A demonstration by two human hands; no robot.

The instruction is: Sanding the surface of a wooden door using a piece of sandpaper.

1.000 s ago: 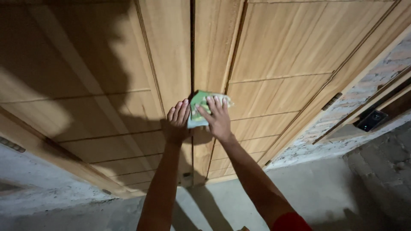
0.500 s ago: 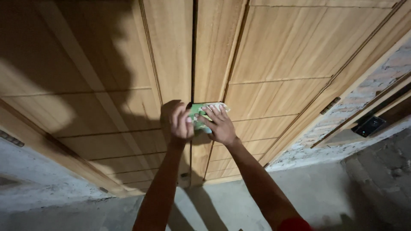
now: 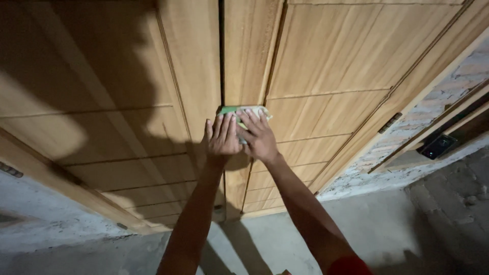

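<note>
A pair of tall wooden double doors (image 3: 316, 66) with grooved panels fills the upper part of the frame, lit from behind the person so that a large shadow falls over the left leaf. Below the doors, at the bottom of the frame, runs a rough grey concrete floor (image 3: 382, 229), and a bare brick wall (image 3: 458, 81) shows at the right edge, with a small dark box (image 3: 439, 146) just below it. At the centre of the frame, over the seam between the two leaves, both hands press a folded green and white cloth (image 3: 239, 110) flat on the wood. The left hand (image 3: 222, 138) lies with fingers stretched and close together over the cloth's lower left part. The right hand (image 3: 259, 137) lies beside it, fingers slightly fanned on the cloth's right part.
</note>
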